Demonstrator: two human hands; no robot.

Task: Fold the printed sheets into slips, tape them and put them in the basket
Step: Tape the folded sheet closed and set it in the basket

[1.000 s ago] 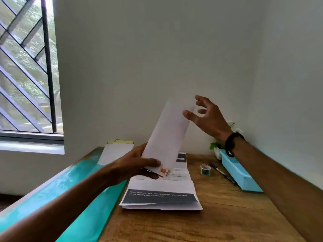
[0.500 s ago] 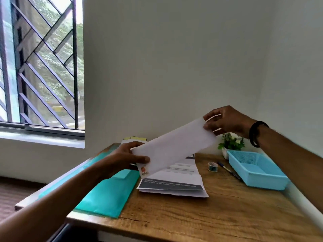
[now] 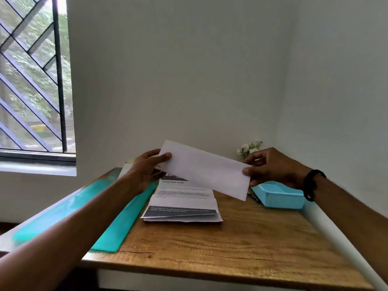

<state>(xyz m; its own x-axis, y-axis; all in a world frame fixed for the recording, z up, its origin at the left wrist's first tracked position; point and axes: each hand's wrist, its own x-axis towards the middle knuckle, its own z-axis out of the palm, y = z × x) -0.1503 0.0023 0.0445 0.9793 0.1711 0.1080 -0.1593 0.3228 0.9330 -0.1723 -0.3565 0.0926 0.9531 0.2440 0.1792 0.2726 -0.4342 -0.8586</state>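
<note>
Broadly laid out on a wooden table (image 3: 241,238): teal mat (image 3: 117,225) along the left, stack of printed sheets (image 3: 184,204) in the middle, blue basket (image 3: 281,196) at the far right against the wall. Small potted flowers (image 3: 249,147) behind, in the corner. Held up over the stack, clear of the table: a folded slip (image 3: 205,169), long axis running left to right and tilted down toward the right end. Pinched at the left end by the left hand (image 3: 147,169), thumb on the front face; pinched at the right end by the right hand (image 3: 270,166), thumb and fingers closed on the edge. Basket just below and beyond the right hand, so nearer that side by far; probably a short carry rightward and down. Tape not visible, possibly hidden behind the slip. Not possible to tell whether already taped, with only a blank face showing.
</note>
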